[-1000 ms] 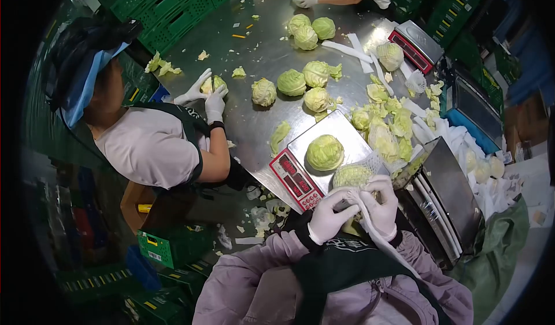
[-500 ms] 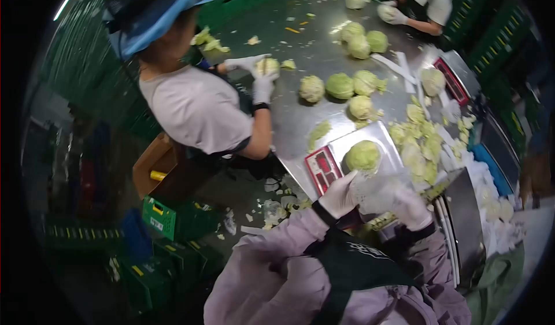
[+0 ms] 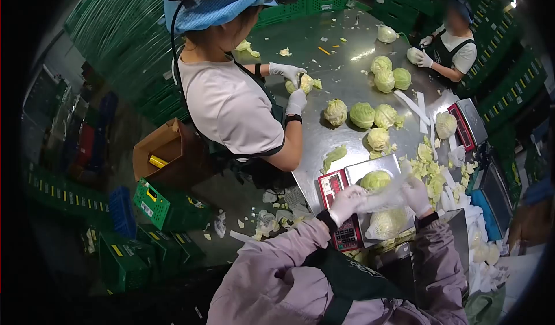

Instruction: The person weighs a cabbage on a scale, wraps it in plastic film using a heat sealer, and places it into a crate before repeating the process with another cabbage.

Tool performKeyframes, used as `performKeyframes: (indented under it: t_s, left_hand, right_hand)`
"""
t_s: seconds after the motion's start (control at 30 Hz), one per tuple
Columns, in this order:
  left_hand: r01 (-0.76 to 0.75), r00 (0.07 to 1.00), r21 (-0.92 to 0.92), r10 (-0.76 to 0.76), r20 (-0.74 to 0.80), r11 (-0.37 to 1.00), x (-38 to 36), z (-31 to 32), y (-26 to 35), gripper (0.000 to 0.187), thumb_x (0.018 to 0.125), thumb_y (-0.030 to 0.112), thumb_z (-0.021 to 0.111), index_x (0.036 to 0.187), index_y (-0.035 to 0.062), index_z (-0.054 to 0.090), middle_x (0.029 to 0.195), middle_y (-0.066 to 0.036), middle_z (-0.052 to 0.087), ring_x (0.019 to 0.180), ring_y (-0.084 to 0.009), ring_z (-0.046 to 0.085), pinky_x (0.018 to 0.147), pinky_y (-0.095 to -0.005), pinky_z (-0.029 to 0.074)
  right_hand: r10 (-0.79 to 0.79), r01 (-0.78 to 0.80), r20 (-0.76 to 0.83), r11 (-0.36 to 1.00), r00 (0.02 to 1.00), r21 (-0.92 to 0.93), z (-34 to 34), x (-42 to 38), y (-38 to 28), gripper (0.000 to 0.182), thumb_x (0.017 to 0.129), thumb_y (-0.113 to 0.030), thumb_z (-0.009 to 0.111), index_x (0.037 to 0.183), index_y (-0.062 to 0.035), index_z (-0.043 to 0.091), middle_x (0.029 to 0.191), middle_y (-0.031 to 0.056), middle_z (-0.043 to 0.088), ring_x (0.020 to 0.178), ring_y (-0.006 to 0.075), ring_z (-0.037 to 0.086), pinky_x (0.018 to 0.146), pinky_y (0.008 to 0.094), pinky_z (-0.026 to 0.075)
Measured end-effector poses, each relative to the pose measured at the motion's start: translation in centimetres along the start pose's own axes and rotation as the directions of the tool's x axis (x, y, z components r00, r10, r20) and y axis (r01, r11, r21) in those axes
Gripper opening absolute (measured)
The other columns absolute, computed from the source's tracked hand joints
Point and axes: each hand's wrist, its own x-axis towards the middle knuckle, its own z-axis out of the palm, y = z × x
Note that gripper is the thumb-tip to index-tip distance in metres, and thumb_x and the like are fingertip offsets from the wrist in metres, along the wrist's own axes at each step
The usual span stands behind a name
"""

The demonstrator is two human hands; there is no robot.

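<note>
Between my two gloved hands a translucent white net or bag (image 3: pixel 381 199) is stretched out above the scale. My left hand (image 3: pixel 347 202) pinches its left end, near the red scale display (image 3: pixel 333 184). At its right end, my right hand (image 3: pixel 416 195) has its fingers closed on it. A green cabbage (image 3: pixel 375 180) sits on the metal scale plate (image 3: pixel 378 165), partly covered by the bag. Nearer my body a paler cabbage in white netting (image 3: pixel 386 224) rests beside the keypad (image 3: pixel 347 236).
A co-worker (image 3: pixel 225 93) at the left holds a cabbage (image 3: pixel 305 83); another person (image 3: pixel 454 47) works across the metal table (image 3: pixel 324 41). Several cabbages and loose leaves (image 3: pixel 436 183) lie on it. A second scale (image 3: pixel 467 124) stands right. Green crates (image 3: pixel 151 203) and a cardboard box (image 3: pixel 165 146) stand left.
The view has shifted, showing more of the table's far side. My hands have spread the bag wider, and the netted cabbage now shows below it.
</note>
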Motion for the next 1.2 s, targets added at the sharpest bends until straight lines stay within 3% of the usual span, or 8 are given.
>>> performKeyframes:
  t_s: [0.17,0.37,0.5,0.53,0.8,0.87,1.0,1.2]
  left_hand:
    - [0.326,0.907,0.228,-0.236,-0.347,0.917,8.0,-2.6,-7.5,0.071,0.089,0.060,0.049,0.114,-0.0053,0.055,0.108,-0.025,0.063,0.106,-0.0346,0.061,0.092,-0.0386,0.045]
    - [0.186,0.978,0.543,-0.101,-0.182,0.819,8.0,-1.9,-7.2,0.061,0.098,0.047,0.039,0.129,-0.0054,0.048,0.122,-0.026,0.057,0.114,-0.0402,0.054,0.099,-0.0368,0.041]
    - [-0.010,0.997,0.107,0.018,-0.080,0.994,6.8,-2.9,-5.0,0.061,0.100,0.053,0.035,0.133,0.0040,0.047,0.124,-0.010,0.059,0.116,-0.0200,0.055,0.098,-0.0322,0.043]
    - [0.294,0.952,-0.462,-0.297,0.069,0.837,4.1,-1.5,0.1,0.070,0.097,0.064,0.030,0.135,0.0072,0.045,0.125,-0.008,0.058,0.116,-0.0205,0.057,0.099,-0.0354,0.044]
    - [0.393,0.920,-0.786,-0.203,0.336,0.478,0.8,-4.2,0.7,0.054,0.101,0.047,0.034,0.131,0.0058,0.049,0.127,-0.011,0.057,0.113,-0.0249,0.059,0.099,-0.0401,0.046]
    - [0.377,0.870,-0.875,0.209,0.448,0.304,1.7,-4.0,1.1,0.046,0.101,0.037,0.039,0.128,0.0026,0.052,0.125,-0.013,0.059,0.113,-0.0266,0.058,0.099,-0.0404,0.046]
    - [0.234,0.972,-0.668,-0.184,0.146,0.706,2.3,-1.8,7.9,0.040,0.098,0.025,0.042,0.121,-0.0035,0.056,0.119,-0.017,0.063,0.109,-0.0271,0.061,0.098,-0.0395,0.046]
    - [0.049,0.883,-0.372,0.135,0.451,0.927,2.3,0.3,12.3,0.028,0.086,0.009,0.057,0.110,-0.0040,0.062,0.104,-0.013,0.067,0.098,-0.0200,0.063,0.091,-0.0337,0.048]
  right_hand:
    - [-0.127,0.158,0.111,0.926,0.986,-0.343,1.9,1.8,1.0,0.027,0.086,-0.023,0.060,0.090,0.0022,0.066,0.088,0.0218,0.068,0.081,0.0369,0.066,0.070,0.0429,0.050]
    - [0.118,0.003,0.275,0.915,0.954,-0.404,5.5,4.6,3.9,0.024,0.097,-0.016,0.045,0.103,0.0008,0.060,0.089,0.0208,0.067,0.083,0.0334,0.065,0.073,0.0395,0.052]
    - [-0.083,-0.068,0.391,0.932,0.916,0.357,5.5,3.8,2.3,0.042,0.097,-0.036,0.054,0.118,0.0009,0.061,0.095,0.0082,0.067,0.088,0.0135,0.059,0.077,0.0293,0.048]
    - [-0.077,-0.077,0.395,0.930,0.916,0.360,5.4,3.1,1.3,0.042,0.097,-0.036,0.054,0.118,0.0009,0.061,0.095,0.0082,0.067,0.088,0.0135,0.059,0.077,0.0293,0.048]
    - [0.166,-0.252,0.354,0.943,0.921,0.215,-0.5,0.6,-13.2,0.030,0.093,-0.027,0.061,0.087,0.0019,0.067,0.069,0.0014,0.059,0.060,0.0074,0.048,0.053,0.0253,0.039]
    - [-0.055,0.029,0.318,0.996,0.946,0.087,1.3,2.6,-8.9,0.024,0.092,-0.022,0.060,0.089,0.0005,0.067,0.071,0.0005,0.060,0.061,0.0079,0.051,0.055,0.0251,0.042]
    - [-0.124,0.015,0.356,0.956,0.926,0.292,3.5,0.7,-6.8,0.029,0.096,-0.025,0.055,0.107,0.0003,0.064,0.087,0.0025,0.065,0.074,0.0122,0.058,0.065,0.0253,0.048]
    - [0.076,-0.491,0.534,-0.303,0.842,0.817,2.3,-6.4,-14.2,0.053,0.103,-0.041,0.033,0.137,-0.0016,0.044,0.135,0.0158,0.051,0.126,0.0261,0.049,0.103,0.0402,0.043]
